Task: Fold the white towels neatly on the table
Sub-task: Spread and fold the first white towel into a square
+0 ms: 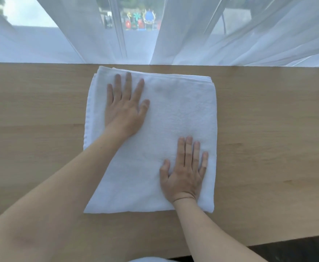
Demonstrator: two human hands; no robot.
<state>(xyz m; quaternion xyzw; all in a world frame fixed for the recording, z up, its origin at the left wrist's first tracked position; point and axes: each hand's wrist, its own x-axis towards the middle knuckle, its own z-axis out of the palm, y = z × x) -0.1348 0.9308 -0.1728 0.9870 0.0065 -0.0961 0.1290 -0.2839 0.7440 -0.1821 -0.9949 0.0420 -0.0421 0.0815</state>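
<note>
- A folded white towel (173,114) lies mid-table (41,114), its far edge at 12 o'clock by the curtains (192,35).
- Left hand (125,108) presses flat at 11 o'clock, fingers spread, holding nothing.
- Right hand (183,173) presses flat at 5 o'clock, fingers straight.

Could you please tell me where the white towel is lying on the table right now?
In the head view the white towel lies folded mid-table, its far edge near the sheer curtain, both hands flat on it.
</note>
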